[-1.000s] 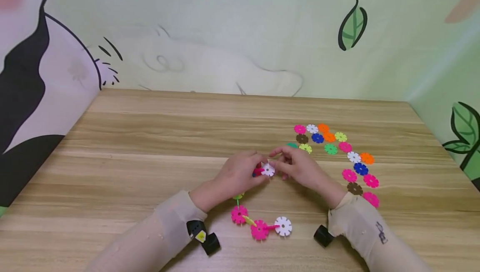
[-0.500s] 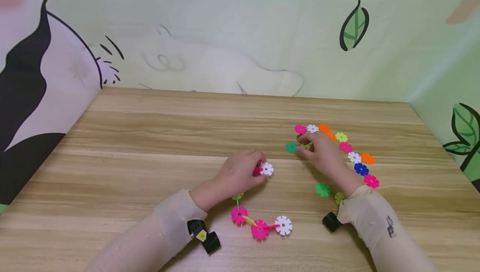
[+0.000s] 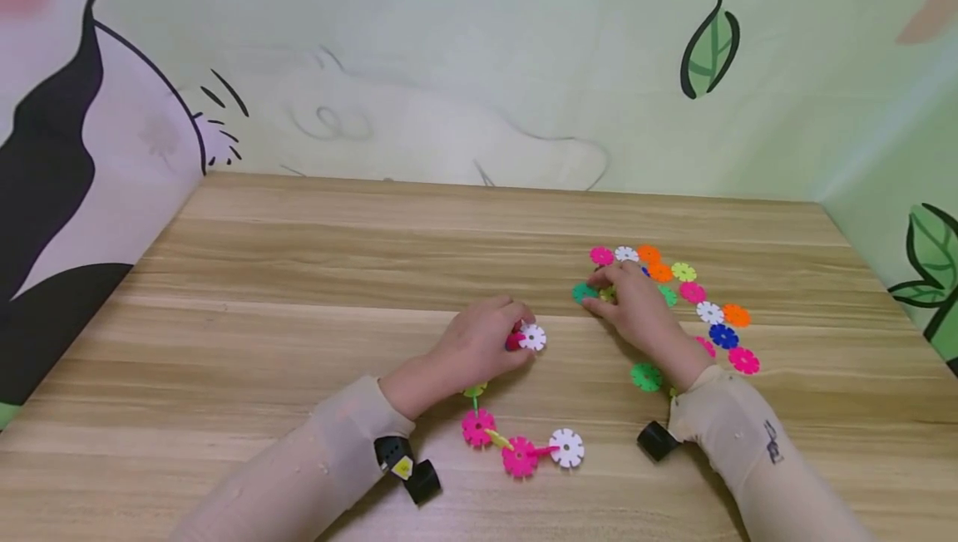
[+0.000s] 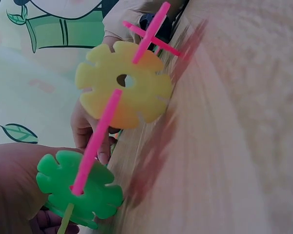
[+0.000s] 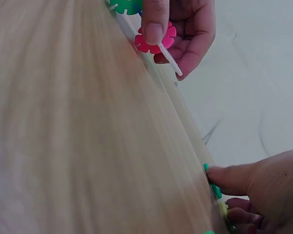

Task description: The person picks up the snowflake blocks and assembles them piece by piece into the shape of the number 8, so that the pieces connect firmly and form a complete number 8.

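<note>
My left hand (image 3: 482, 334) pinches a pink notched disc (image 3: 516, 340) of a chain of linked plastic snowflake discs. A white disc (image 3: 533, 337) juts from that end, edge-on in the right wrist view. The chain runs under the hand to a pink disc (image 3: 478, 427), another pink disc (image 3: 520, 457) and an end white disc (image 3: 566, 448). In the left wrist view, a yellow disc (image 4: 146, 97) and a green disc (image 4: 100, 195) belong to it. My right hand (image 3: 636, 305) reaches a loose teal-green disc (image 3: 580, 293), thumb touching it in the right wrist view; its other fingers are partly hidden.
Several loose discs lie on the wooden table (image 3: 337, 259) behind and right of my right hand, among them an orange disc (image 3: 736, 314) and a blue disc (image 3: 723, 336). A green disc (image 3: 646, 376) lies near the right wrist. A wall (image 3: 449, 68) borders the far edge.
My right hand has left the white disc at the chain's end and moved away to the right, then onto the teal-green disc. The left hand and chain have stayed nearly still.
</note>
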{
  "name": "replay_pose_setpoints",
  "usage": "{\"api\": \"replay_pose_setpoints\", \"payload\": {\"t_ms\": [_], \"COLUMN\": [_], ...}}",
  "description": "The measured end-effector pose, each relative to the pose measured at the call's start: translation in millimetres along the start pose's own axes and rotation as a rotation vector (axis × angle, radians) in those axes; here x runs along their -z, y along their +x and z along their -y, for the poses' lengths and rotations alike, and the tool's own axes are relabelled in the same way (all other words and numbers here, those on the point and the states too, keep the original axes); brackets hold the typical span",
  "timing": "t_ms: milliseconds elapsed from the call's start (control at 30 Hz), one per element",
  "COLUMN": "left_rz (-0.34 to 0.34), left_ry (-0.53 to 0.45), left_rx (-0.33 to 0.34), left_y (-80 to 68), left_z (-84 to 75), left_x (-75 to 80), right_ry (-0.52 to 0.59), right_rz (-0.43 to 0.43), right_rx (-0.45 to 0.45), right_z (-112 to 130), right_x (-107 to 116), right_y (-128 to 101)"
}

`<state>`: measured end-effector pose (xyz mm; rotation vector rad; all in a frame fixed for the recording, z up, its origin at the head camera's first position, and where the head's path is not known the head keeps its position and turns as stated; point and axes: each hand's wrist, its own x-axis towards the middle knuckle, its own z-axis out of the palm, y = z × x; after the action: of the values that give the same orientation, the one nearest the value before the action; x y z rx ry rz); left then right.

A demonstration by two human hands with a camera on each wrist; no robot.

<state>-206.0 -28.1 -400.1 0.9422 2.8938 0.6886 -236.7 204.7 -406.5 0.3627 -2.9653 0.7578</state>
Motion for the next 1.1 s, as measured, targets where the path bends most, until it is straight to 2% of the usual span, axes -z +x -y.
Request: {"api": "replay_pose_setpoints", "payload": {"t_ms": [333, 1100], "left_rz": [0.036, 0.024], "left_ry": [-0.021, -0.021], "left_rx": [0.0, -0.01], "left_y": [0.2, 0.0], "left_z": [-0.8, 0.5], "left_x": [1.6, 1.2], "right_ry": [0.07, 0.115], "right_rz": [0.011, 0.036], "right_rx": [-0.008, -0.031], "right_z": [-1.3, -3.8], "right_x": [1.0, 3.7], "right_y": [0.0, 1.3]}}
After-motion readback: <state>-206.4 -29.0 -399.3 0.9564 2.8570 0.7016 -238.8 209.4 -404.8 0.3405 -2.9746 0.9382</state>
